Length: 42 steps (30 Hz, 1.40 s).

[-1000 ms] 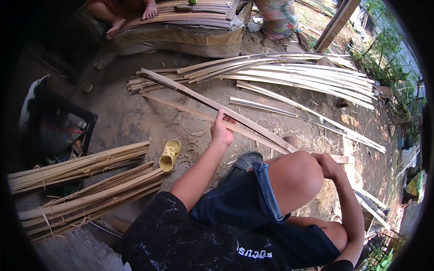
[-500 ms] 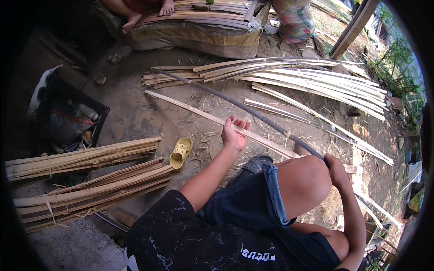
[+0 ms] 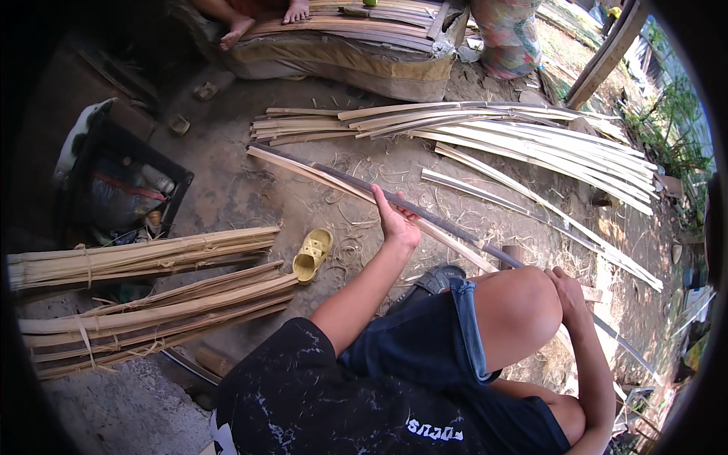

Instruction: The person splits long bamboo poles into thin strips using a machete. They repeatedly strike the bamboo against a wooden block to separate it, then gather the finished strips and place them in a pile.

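Note:
A long dark-skinned bamboo strip (image 3: 345, 176) slants from the middle of the yard down past my raised right knee, and its thin end shows again beyond the knee. Close along it lies a pale bamboo strip (image 3: 455, 244), the far ends of the two nearly together. My left hand (image 3: 400, 224) is under both strips, palm up, fingers curled round them and thumb raised at the side. Beside the knee, my right hand (image 3: 567, 294) is closed around the dark strip; the knee hides part of its grip.
Many split bamboo strips (image 3: 531, 144) lie fanned out ahead. Tied bamboo bundles (image 3: 152, 307) are at the left, near a yellow clog (image 3: 312, 255) and a black crate (image 3: 178, 186). Another person's feet (image 3: 237, 32) rest on a slatted bench (image 3: 341, 64). Curled shavings litter the ground.
The dark strip has come down against the pale one and slid rightward, so its end now extends beyond my right hand. My left hand now encloses both strips. The view has shifted slightly.

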{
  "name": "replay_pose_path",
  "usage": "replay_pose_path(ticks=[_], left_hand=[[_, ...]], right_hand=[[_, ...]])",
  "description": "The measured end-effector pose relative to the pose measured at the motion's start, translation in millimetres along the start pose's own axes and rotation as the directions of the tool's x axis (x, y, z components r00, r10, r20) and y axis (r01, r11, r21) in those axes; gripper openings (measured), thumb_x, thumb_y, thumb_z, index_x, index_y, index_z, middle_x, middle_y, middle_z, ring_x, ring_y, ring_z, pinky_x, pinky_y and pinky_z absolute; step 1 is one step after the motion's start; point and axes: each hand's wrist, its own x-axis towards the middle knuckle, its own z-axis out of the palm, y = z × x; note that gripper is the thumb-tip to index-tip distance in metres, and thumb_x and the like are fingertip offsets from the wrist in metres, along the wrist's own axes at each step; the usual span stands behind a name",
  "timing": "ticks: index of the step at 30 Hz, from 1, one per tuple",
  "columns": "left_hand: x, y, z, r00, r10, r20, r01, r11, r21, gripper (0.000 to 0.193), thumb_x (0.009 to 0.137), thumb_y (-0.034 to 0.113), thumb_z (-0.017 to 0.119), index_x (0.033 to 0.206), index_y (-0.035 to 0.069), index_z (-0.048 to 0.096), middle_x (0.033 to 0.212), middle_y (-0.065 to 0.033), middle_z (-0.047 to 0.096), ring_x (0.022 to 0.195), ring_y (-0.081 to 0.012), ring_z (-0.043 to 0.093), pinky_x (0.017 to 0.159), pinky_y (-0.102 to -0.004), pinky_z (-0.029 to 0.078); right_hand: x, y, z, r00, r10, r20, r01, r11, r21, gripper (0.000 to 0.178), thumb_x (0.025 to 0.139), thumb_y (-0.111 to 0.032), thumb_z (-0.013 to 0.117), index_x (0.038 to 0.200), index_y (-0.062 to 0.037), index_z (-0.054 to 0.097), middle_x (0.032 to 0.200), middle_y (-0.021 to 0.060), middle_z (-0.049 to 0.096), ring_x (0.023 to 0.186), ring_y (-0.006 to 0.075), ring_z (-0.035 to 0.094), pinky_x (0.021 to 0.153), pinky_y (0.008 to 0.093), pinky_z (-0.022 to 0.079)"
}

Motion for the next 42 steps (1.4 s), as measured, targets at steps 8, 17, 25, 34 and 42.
replay_pose_path(ticks=[8,17,25,34,42], left_hand=[[-11,-4,23,0.989,-0.127,-0.071,0.110,0.972,-0.208,0.040,0.092,0.050,0.049,0.077,0.014,0.044,0.060,-0.0013,0.041,0.055,-0.0153,0.043,0.072,-0.0388,0.046],[-23,-1,50,0.975,-0.177,0.135,0.192,0.976,-0.104,0.038,0.091,0.046,0.050,0.072,0.014,0.043,0.050,0.0045,0.030,0.046,-0.0099,0.033,0.069,-0.0319,0.046],[-50,5,21,0.845,-0.533,-0.045,0.311,0.422,0.852,0.047,0.093,0.052,0.059,0.101,0.006,0.060,0.088,-0.0103,0.067,0.088,-0.0243,0.065,0.087,-0.0380,0.052],[-61,48,94,0.183,-0.591,0.785,-0.656,-0.669,-0.350,0.044,0.088,0.029,0.065,0.124,0.003,0.061,0.099,-0.0145,0.067,0.092,-0.0305,0.064,0.084,-0.0407,0.050],[-40,-2,93,0.523,-0.657,0.543,-0.832,-0.530,0.161,0.026,0.085,0.026,0.070,0.096,0.003,0.065,0.073,-0.0138,0.065,0.063,-0.0316,0.062,0.058,-0.0409,0.048]], right_hand=[[-1,-21,5,0.970,-0.113,-0.217,0.096,0.992,-0.085,0.027,0.081,-0.028,0.066,0.096,-0.0072,0.057,0.093,0.0133,0.058,0.089,0.0345,0.062,0.076,0.0443,0.050],[-7,-4,5,0.999,0.034,-0.039,-0.034,0.999,-0.010,0.033,0.090,-0.037,0.063,0.100,-0.0072,0.054,0.088,0.0144,0.063,0.088,0.0362,0.064,0.070,0.0463,0.050],[-31,46,8,0.946,0.311,-0.094,-0.313,0.950,-0.006,0.045,0.090,-0.050,0.062,0.072,-0.0097,0.055,0.058,0.0119,0.060,0.058,0.0344,0.063,0.053,0.0454,0.047],[-83,95,8,0.834,0.214,-0.509,-0.279,0.959,-0.052,0.041,0.091,-0.037,0.064,0.062,-0.0108,0.052,0.053,0.0049,0.054,0.046,0.0255,0.055,0.042,0.0396,0.040],[-133,142,6,0.742,0.486,-0.462,-0.583,0.808,-0.086,0.008,0.089,-0.019,0.063,0.083,-0.0134,0.064,0.077,0.0032,0.064,0.083,0.0213,0.065,0.086,0.0403,0.041]])
